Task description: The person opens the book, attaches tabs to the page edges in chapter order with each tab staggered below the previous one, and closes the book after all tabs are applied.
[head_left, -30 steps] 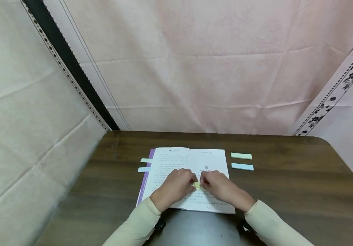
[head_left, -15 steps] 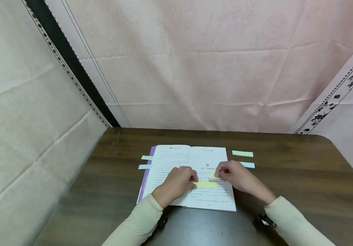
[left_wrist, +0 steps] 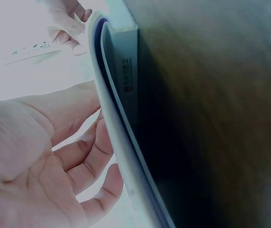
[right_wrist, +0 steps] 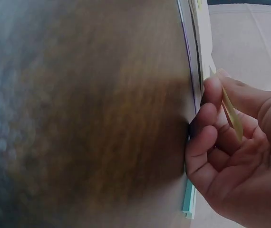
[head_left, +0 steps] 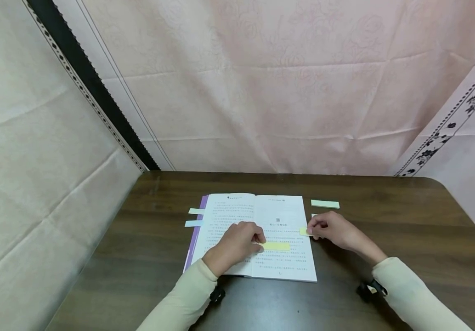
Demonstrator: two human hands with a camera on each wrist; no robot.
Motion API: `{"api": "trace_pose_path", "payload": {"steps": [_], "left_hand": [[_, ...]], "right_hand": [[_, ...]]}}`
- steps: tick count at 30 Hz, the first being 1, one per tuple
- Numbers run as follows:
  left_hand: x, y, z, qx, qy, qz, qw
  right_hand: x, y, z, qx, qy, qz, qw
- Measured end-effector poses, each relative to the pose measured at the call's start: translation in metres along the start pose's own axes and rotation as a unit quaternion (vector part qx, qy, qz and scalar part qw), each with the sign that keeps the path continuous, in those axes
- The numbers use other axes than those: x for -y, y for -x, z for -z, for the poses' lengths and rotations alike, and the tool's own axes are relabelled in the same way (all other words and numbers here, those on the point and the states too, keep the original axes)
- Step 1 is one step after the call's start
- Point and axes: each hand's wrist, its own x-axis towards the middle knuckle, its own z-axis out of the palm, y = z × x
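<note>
An open book (head_left: 276, 266) with a purple cover edge lies on the table. My left hand (head_left: 236, 244), over the book's middle, pinches the left end of a yellow sticky note pad (head_left: 278, 246) on the right page. Above the book's right edge, my right hand (head_left: 336, 230) pinches a yellow sticky note (head_left: 304, 231) between thumb and forefinger. The same yellow note (right_wrist: 231, 110) runs back towards the palm in the right wrist view. Book pages hide the left fingertips in the left wrist view.
A pale green sticky note pad (head_left: 325, 203) lies right of the book; the blue pad below it is mostly behind my right hand. A green tab (head_left: 196, 211) and a blue tab (head_left: 193, 223) stick out from the book's left edge. Curtains rise behind the table (head_left: 386, 207).
My right hand has peeled a yellow sticky note off the pad and moved right with it to the book's right edge. The left hand has stayed at the pad's left end.
</note>
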Motion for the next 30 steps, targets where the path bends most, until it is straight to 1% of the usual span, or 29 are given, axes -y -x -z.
{"api": "trace_pose_path", "payload": {"steps": [4,8,12,19,25,30], "left_hand": [[-0.001,0.0,0.001,0.0,0.002,-0.002,1.0],[-0.001,-0.001,0.001,0.001,0.003,-0.002,1.0],[-0.001,-0.001,0.002,0.002,0.003,-0.001,1.0],[-0.001,-0.001,0.004,0.007,0.004,0.005,1.0],[-0.001,0.0,0.004,0.009,0.008,0.009,0.9999],[-0.001,-0.001,0.004,0.011,0.01,0.009,0.9999]], "right_hand": [[-0.002,-0.001,0.002,0.003,-0.001,0.016,1.0],[-0.001,-0.003,0.003,0.005,-0.027,0.021,0.999],[-0.001,-0.005,0.004,0.011,-0.046,0.01,0.999],[-0.001,-0.012,0.005,0.024,-0.044,-0.014,0.999],[0.0,-0.016,0.006,0.045,-0.049,-0.014,0.998],[-0.003,-0.014,0.012,0.073,-0.078,-0.009,0.994]]}}
